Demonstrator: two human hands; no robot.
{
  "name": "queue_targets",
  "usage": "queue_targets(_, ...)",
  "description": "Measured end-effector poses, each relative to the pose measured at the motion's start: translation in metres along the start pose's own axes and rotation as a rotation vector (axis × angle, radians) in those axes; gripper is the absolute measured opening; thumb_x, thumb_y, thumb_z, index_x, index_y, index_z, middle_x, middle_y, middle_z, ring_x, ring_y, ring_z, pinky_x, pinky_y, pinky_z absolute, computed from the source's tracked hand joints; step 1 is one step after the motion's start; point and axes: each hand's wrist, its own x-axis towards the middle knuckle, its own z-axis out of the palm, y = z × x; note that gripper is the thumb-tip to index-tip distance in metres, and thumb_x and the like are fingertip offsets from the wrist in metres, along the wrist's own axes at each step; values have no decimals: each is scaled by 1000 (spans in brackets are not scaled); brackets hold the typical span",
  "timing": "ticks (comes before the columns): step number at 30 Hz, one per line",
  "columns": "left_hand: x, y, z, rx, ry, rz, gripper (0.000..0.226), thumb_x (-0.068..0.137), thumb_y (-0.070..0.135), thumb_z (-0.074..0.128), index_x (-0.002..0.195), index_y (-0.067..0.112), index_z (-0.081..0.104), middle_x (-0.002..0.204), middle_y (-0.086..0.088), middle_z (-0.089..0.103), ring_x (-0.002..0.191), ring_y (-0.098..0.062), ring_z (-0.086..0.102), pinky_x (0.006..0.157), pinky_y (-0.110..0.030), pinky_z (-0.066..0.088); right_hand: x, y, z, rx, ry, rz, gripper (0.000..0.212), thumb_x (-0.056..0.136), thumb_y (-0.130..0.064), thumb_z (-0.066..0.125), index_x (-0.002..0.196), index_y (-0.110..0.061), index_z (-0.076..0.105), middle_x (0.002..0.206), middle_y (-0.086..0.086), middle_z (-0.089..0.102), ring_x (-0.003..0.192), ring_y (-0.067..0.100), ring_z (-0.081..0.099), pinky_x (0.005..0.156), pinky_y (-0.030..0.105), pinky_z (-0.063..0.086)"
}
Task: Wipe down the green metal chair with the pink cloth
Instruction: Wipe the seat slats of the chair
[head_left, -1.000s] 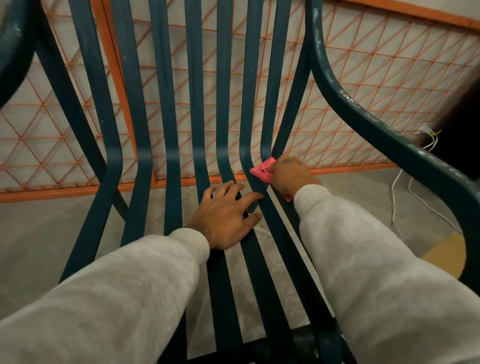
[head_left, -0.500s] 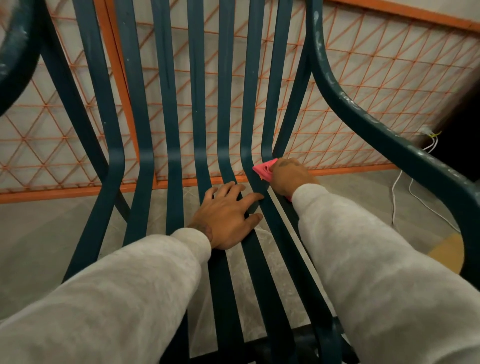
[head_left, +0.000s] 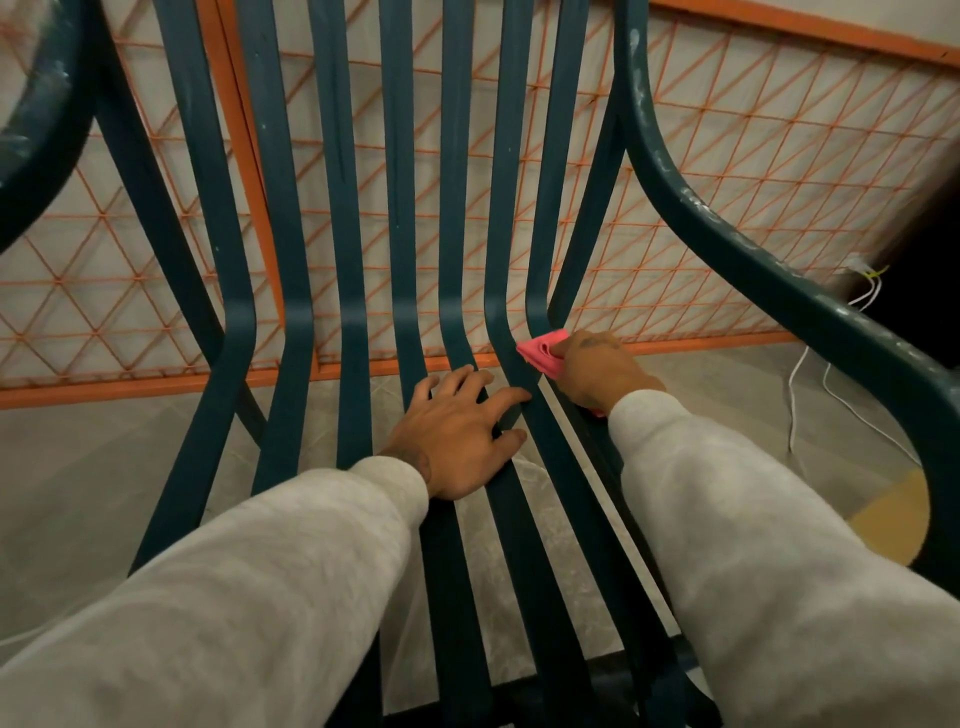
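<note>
Down at the bend where seat meets back, the right hand (head_left: 602, 371) curls its fingers over the folded pink cloth (head_left: 543, 351) and presses it against the outermost right slat of the green metal chair (head_left: 353, 260). Just beside it, the left hand (head_left: 457, 436) lies flat on the middle seat slats, fingers straight and spread, holding nothing. Both arms wear pale grey sleeves (head_left: 779, 545). Behind the chair's back slats stands an orange mesh panel (head_left: 727, 171), and white cables (head_left: 810, 384) trail across the floor at right.
</note>
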Motion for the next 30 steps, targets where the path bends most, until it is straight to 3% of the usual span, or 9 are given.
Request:
queue_targets(12, -1, 0, -1, 3, -12, -7, 53, 100, 58, 33, 150, 45, 24, 162, -2, 20, 152, -26, 6, 121, -56, 3, 18, -8, -15, 157, -72, 30, 54, 99, -16, 50, 150, -13, 32, 147, 16, 41, 134, 31, 42, 109, 38, 36)
queue_targets(18, -2, -5, 0, -1, -5, -3, 53, 100, 58, 32, 150, 45, 23, 162, 0, 20, 152, -25, 7, 121, -55, 4, 0, -5, -8, 167, -52, 53, 45, 98, -19, 51, 143, -14, 45, 136, 14, 52, 123, 30, 52, 101, 38, 44)
queue_targets(23, -3, 0, -2, -9, -7, 6, 52, 100, 58, 31, 150, 46, 22, 162, 2, 20, 152, -24, 7, 121, -52, 3, -33, 9, -2, 131, -15, 48, 43, 99, -18, 46, 142, -14, 46, 139, 13, 50, 126, 29, 49, 104, 36, 40)
queue_targets(30, -3, -2, -2, -5, -26, 9, 52, 99, 59, 30, 150, 48, 23, 162, 5, 20, 152, -24, 8, 121, -51, 4, -95, 13, 5, 307, -26, 165, 41, 98, -18, 49, 139, -15, 46, 134, 13, 51, 120, 29, 52, 99, 37, 45)
